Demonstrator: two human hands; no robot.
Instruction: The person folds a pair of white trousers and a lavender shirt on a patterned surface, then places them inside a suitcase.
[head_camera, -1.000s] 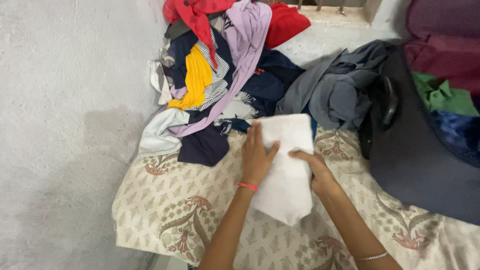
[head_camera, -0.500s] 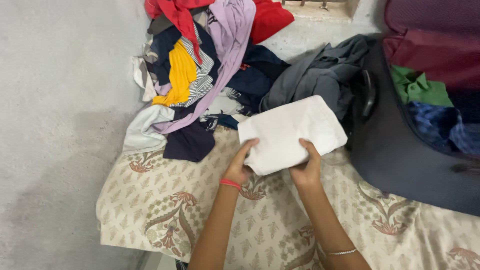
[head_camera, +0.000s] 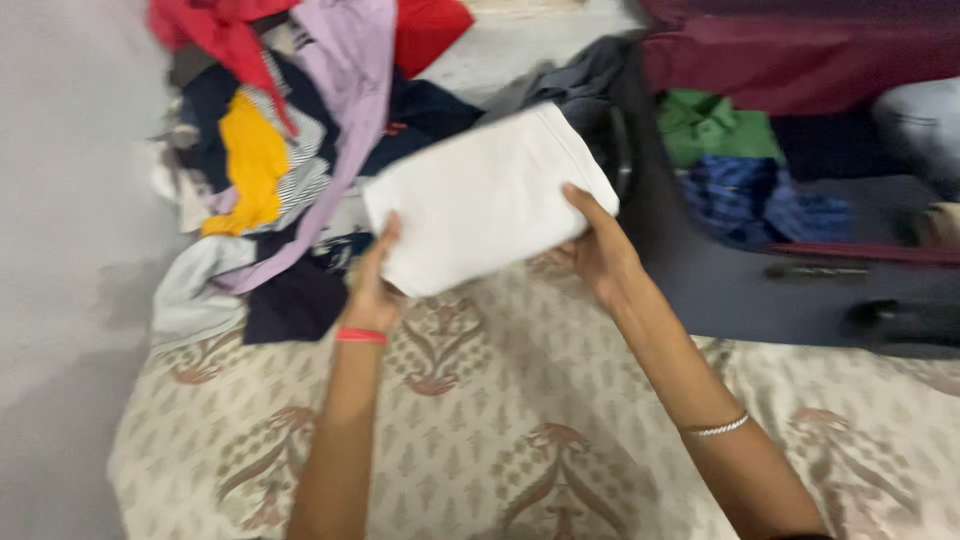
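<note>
A folded white cloth (head_camera: 485, 195) is held up above the bed between both hands. My left hand (head_camera: 372, 285) grips its lower left corner; a red band sits on that wrist. My right hand (head_camera: 598, 245) holds its right edge, with a thin silver bangle further down the arm. The cloth hangs between the heap of clothes and the open dark suitcase (head_camera: 720, 290).
A heap of mixed clothes (head_camera: 290, 150) in red, lilac, yellow, striped and navy lies at the upper left against a grey wall (head_camera: 60, 200). The suitcase holds green (head_camera: 705, 125), blue and maroon clothes. A patterned cream bedsheet (head_camera: 480, 420) covers the bed.
Both hands lifted the folded white cloth off the bedsheet and carried it up and to the right, toward the suitcase. The view swung right, showing more of the suitcase.
</note>
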